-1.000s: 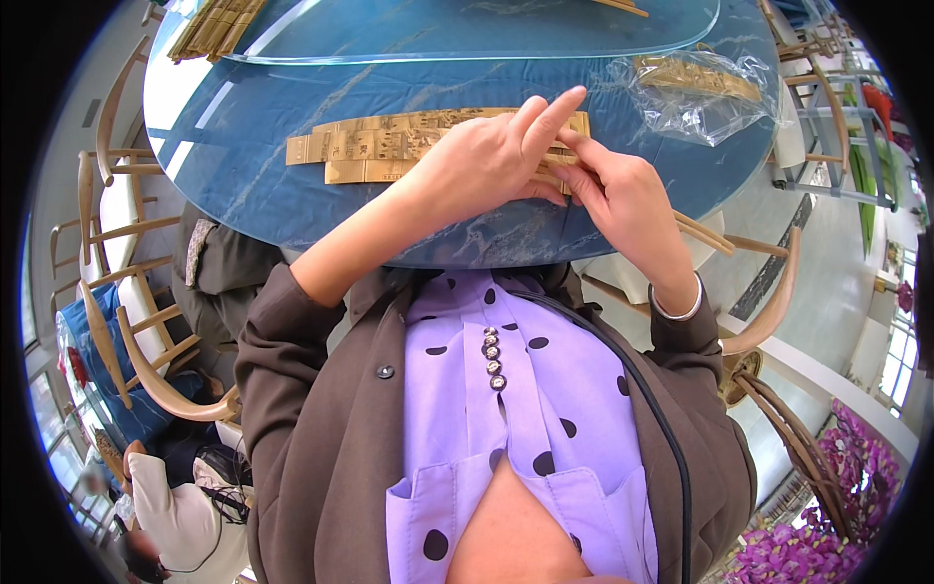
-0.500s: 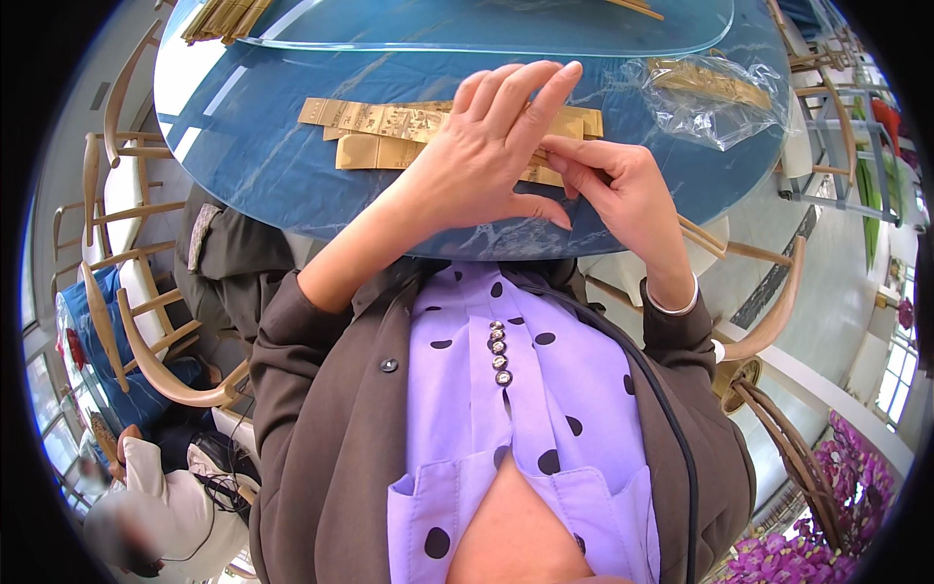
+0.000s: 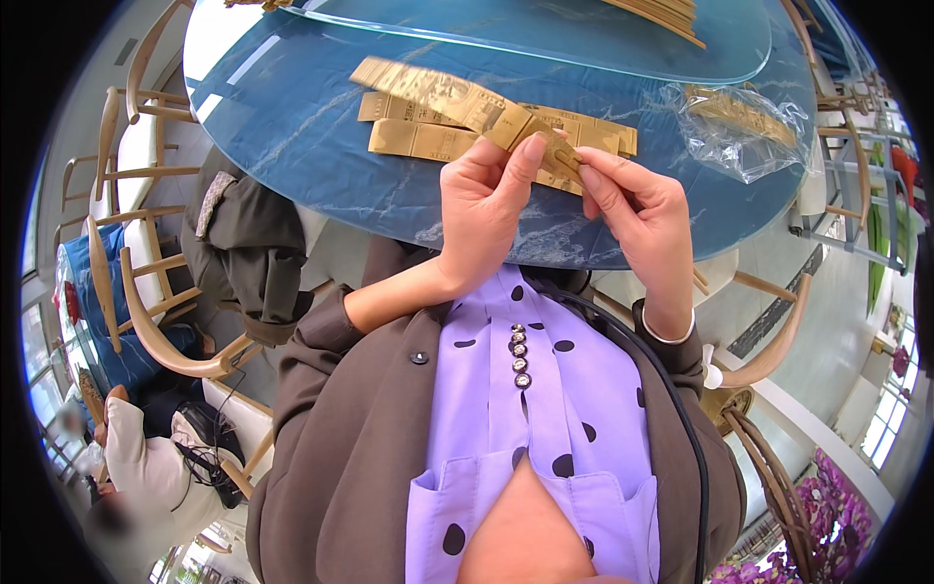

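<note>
Left grip (image 3: 486, 202) pinched on a long gold strip (image 3: 465, 102); right grip (image 3: 640, 206) closed on its right end. Free end slants up-left of the grips, unsupported; an uneven pull could crease it. Beneath and beyond: other gold strips (image 3: 423, 140), blue tabletop (image 3: 302, 146). Further right of the grips: clear bag (image 3: 725, 156).

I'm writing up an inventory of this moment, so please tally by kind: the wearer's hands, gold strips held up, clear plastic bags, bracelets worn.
Left hand and right hand: 2
Held gold strip: 1
Clear plastic bag: 1
White bracelet: 1
Total: 5
</note>
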Demonstrator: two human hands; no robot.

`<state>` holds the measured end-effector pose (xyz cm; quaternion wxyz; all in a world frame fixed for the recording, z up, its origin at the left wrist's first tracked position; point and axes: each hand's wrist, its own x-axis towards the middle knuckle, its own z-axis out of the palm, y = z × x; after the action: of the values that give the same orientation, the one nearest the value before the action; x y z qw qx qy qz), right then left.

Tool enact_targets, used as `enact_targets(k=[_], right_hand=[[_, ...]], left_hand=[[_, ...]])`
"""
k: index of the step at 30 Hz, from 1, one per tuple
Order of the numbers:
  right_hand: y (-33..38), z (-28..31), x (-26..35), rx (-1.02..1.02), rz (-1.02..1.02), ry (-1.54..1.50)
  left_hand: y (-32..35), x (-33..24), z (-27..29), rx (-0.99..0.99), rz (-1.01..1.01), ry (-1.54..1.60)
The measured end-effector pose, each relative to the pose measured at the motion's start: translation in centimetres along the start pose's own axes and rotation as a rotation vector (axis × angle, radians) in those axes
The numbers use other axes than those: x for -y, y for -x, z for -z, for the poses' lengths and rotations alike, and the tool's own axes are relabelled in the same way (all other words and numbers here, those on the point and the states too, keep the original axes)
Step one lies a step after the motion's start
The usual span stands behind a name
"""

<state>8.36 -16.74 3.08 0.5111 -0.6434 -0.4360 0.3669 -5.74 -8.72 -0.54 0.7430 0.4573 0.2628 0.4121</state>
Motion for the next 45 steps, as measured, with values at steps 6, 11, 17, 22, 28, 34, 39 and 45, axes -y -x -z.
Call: enact_targets(k=[6,11,17,22,28,34,39,45], right_hand=[[0.4,-0.9,0.4,-0.088,0.027,0.013],[0.4,-1.9,0.1,-0.195,0.117,0.141],[0.5,-1.7,0.2,-0.163,0.039,0.020],[0.4,-2.3,0.3,-0.184,0.090,0.031],[0.4,-2.2,0.4,-0.126,0.050,0.031],[0.1,-3.1,0.6,-0.150,0.167,0.115],[0.4,1.1,0.0,-0.116,0.193,0.331],[1.7,2.5,-1.9,-0.277,0.344,0.396]], left_hand=[[-0.3,0.0,-0.5,0.021,-0.083,-0.005],[-0.5,0.2,0.4,0.042,0.131,0.062],[-1.4,0.9,0.6,-0.016,-0.514,-0.579],[-1.2,1.1,0.5,0.070,-0.575,-0.626],[-0.7,0.3,0.1,0.043,-0.238,-0.148],[-0.9,-1.4,0.2,0.018,-0.210,-0.222],[-2.4,-5.1,2.5,-0.210,-0.400,-0.014],[-3.3,-4.6,2.7,-0.126,-0.399,0.012]])
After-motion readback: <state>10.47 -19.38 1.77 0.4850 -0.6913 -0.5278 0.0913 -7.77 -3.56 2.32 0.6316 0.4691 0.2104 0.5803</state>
